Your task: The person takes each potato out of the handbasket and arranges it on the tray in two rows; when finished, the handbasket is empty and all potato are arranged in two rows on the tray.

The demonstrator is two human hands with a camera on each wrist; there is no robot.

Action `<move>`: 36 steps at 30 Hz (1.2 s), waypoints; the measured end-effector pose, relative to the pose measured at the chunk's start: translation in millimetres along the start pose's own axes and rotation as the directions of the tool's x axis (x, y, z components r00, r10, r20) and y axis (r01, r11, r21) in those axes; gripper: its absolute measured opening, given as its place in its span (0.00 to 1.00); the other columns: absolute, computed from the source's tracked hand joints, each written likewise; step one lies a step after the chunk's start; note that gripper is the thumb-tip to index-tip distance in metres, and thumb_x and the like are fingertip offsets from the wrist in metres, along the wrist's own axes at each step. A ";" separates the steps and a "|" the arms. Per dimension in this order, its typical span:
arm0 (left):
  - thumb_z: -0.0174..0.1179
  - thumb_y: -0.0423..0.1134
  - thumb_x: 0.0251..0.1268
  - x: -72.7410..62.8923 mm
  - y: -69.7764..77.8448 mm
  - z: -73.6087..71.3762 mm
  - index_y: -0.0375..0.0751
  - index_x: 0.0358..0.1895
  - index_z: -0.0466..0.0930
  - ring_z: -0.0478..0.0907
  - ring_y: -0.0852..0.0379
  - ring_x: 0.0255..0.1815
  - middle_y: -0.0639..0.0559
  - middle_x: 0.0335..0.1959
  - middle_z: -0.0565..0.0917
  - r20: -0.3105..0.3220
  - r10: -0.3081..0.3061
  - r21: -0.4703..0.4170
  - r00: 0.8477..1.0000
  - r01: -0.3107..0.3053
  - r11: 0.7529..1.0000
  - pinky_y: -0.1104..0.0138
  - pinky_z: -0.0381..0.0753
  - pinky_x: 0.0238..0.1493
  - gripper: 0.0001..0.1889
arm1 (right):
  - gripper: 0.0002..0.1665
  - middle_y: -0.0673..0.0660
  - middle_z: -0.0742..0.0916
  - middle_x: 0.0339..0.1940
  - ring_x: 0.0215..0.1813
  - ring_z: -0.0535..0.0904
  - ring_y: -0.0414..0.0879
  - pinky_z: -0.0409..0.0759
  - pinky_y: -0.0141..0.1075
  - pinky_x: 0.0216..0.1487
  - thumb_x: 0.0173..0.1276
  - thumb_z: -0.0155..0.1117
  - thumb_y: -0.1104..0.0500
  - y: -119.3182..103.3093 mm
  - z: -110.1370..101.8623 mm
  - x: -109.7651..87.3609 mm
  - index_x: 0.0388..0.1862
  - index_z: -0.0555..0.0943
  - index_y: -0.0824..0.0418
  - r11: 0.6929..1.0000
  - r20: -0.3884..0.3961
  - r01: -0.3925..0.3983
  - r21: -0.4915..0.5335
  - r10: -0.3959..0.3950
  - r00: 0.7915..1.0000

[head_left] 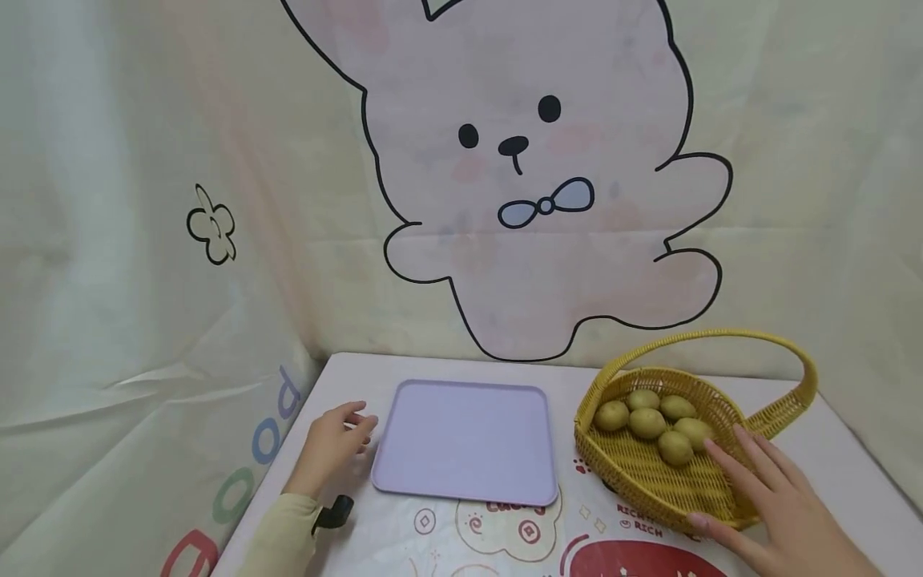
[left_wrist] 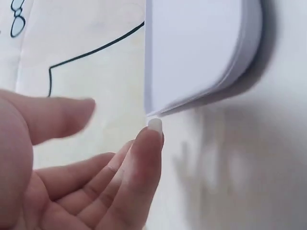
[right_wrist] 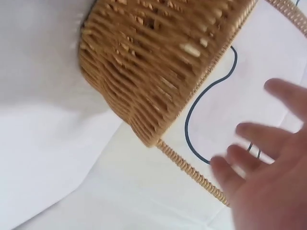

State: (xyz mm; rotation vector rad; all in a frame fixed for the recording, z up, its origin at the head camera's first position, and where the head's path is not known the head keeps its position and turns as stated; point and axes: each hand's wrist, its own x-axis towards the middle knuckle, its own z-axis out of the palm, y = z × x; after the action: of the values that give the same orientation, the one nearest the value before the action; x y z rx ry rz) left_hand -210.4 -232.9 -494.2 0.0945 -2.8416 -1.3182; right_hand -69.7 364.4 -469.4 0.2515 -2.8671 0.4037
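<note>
A lavender tray [head_left: 465, 441] lies on the table with nothing on it. Just off its left edge is my left hand [head_left: 339, 445], its fingers loosely bent and holding nothing; the left wrist view shows the fingertips close to a corner of the tray [left_wrist: 196, 48]. To the right stands a yellow wicker basket [head_left: 634, 485] with a tall arched handle. Several potatoes [head_left: 647, 423] are gathered toward the back of it. My right hand [head_left: 782, 501] hovers over the basket's near right side, fingers spread. In the right wrist view that hand [right_wrist: 273, 158] is apart from the basket's woven wall [right_wrist: 144, 72].
A white table [head_left: 360, 373] with a printed cover bears both tray and basket. Behind it hangs a pale cloth [head_left: 339, 296] with a cartoon animal drawn on it, and another cloth wall runs along the left. A black strap [head_left: 334, 513] is on the left wrist.
</note>
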 end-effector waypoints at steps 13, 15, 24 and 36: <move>0.74 0.39 0.65 27.0 -9.3 14.0 0.36 0.48 0.94 0.85 0.56 0.31 0.47 0.37 0.92 0.066 -0.130 -0.119 0.989 0.137 0.983 0.66 0.84 0.35 0.13 | 0.37 0.68 0.89 0.63 0.54 0.89 0.68 0.88 0.61 0.46 0.69 0.79 0.45 -12.0 -55.1 61.8 0.73 0.80 0.54 0.993 -0.010 0.075 0.093 -0.075 0.997; 0.75 0.38 0.64 28.6 -13.0 14.6 0.36 0.48 0.94 0.85 0.56 0.32 0.47 0.38 0.93 0.070 -0.130 -0.132 0.989 0.138 0.982 0.67 0.85 0.36 0.13 | 0.36 0.70 0.88 0.64 0.54 0.89 0.69 0.87 0.64 0.50 0.71 0.78 0.45 -12.8 -55.4 71.4 0.73 0.80 0.56 0.990 0.031 0.069 0.125 -0.073 0.997; 0.78 0.40 0.63 37.4 -31.8 21.5 0.34 0.53 0.92 0.84 0.59 0.32 0.50 0.36 0.91 0.149 -0.151 -0.264 0.977 0.186 0.947 0.70 0.86 0.35 0.18 | 0.36 0.69 0.88 0.64 0.58 0.87 0.68 0.86 0.66 0.54 0.69 0.79 0.44 -4.9 -36.2 96.5 0.71 0.82 0.58 0.987 0.207 -0.021 0.162 -0.013 0.978; 0.79 0.40 0.62 35.8 -31.5 23.3 0.33 0.54 0.91 0.83 0.60 0.32 0.51 0.33 0.89 0.164 -0.173 -0.313 0.971 0.218 0.924 0.72 0.86 0.34 0.19 | 0.36 0.69 0.86 0.67 0.64 0.85 0.67 0.86 0.60 0.59 0.71 0.77 0.51 -2.8 -18.9 119.3 0.74 0.80 0.62 0.952 0.338 -0.102 0.290 -0.003 0.941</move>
State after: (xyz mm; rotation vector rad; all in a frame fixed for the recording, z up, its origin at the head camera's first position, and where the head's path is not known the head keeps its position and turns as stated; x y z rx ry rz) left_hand -245.3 -237.5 -533.9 0.3055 -2.7232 -1.8907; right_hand -179.4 351.0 -420.8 0.3291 -3.1368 0.8977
